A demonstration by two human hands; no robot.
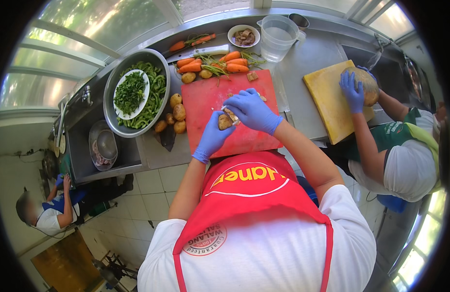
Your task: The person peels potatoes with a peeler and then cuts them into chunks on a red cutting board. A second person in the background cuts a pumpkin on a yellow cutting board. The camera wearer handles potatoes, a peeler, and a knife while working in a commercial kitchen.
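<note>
Both my hands wear blue gloves and meet over a red cutting board (206, 98). My left hand (214, 135) is closed around a potato (224, 122). My right hand (252, 109) grips a peeler with white ends (235, 122), its blade against the potato. Pale peelings or scraps lie partly hidden beyond my right hand. A small brown piece of food (252, 76) sits near the board's far edge. Left of the board are several unpeeled potatoes (179, 112). Carrots with green tops (190, 67) lie beyond it, by a knife with a white handle (211, 50).
A steel basin (163, 106) holds sliced green vegetables and a white plate of chopped greens. Behind the board stand a bowl of brown pieces (244, 35) and a plastic pitcher (276, 43). At right, a co-worker holds a large round gourd or squash (365, 85) on a yellow board (325, 98). Another person stands far left.
</note>
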